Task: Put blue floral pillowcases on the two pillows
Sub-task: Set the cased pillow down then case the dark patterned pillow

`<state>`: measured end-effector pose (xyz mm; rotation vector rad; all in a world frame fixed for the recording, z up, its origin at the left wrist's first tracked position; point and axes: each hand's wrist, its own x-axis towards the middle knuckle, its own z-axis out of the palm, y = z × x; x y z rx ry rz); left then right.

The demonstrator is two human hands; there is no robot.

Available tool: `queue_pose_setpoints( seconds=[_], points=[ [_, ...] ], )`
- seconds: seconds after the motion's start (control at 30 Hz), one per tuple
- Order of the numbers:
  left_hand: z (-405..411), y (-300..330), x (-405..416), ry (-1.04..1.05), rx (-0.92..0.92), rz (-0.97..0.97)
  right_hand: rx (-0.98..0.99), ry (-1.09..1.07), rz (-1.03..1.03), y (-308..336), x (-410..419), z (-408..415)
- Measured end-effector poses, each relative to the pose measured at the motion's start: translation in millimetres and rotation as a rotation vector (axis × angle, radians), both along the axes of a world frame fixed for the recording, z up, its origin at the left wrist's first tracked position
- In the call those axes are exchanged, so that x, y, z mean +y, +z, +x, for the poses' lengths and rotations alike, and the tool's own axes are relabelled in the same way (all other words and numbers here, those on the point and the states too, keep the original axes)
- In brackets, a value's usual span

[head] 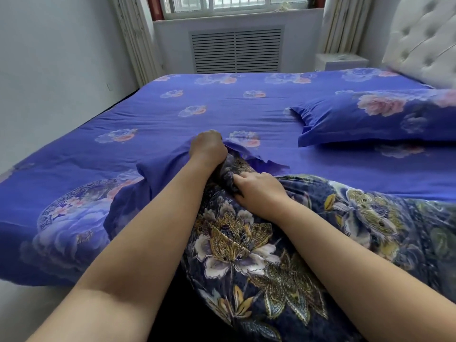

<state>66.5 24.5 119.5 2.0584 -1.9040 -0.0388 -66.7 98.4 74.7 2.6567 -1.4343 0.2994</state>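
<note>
A dark navy pillow (246,255) with gold and white flowers lies at the near edge of the bed, against my body. A loose blue floral pillowcase (153,174) lies bunched over its far end. My left hand (208,148) grips the pillowcase's open edge, fingers curled into the fabric. My right hand (256,187) pinches the far corner of the dark pillow beside that opening. A second pillow (375,119), wearing a blue floral case, lies at the right near the headboard.
The bed (222,104) carries a blue floral sheet and fills most of the view. A white tufted headboard (424,38) stands at the right, a small white nightstand (340,61) beside it. A radiator cover (237,49) and window sit behind.
</note>
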Motion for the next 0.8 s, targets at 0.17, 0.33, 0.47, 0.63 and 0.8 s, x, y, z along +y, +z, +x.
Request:
queue_pose_setpoints(
  seconds=[0.17, 0.33, 0.47, 0.63, 0.8],
  points=[
    [-26.1, 8.9, 17.7, -0.143, 0.096, -0.054, -0.079, 0.005, 0.012, -16.8, -10.9, 6.3],
    [-49.3, 2.0, 37.0, -0.237, 0.084, -0.084, -0.203, -0.017, 0.142, -21.1, -16.9, -7.0],
    [-25.6, -10.0, 38.8, -0.131, 0.062, -0.102, -0.758, -0.125, 0.244, -26.2, -17.3, -31.0],
    [0.2, -22.9, 32.5, -0.068, 0.015, -0.067, -0.506, -0.261, 0.265, -18.9, -29.9, -30.4],
    [3.3, -26.5, 24.0, -0.043, -0.095, 0.008, -0.12, -0.327, 0.288, 1.2, -31.9, -38.9]
  ],
)
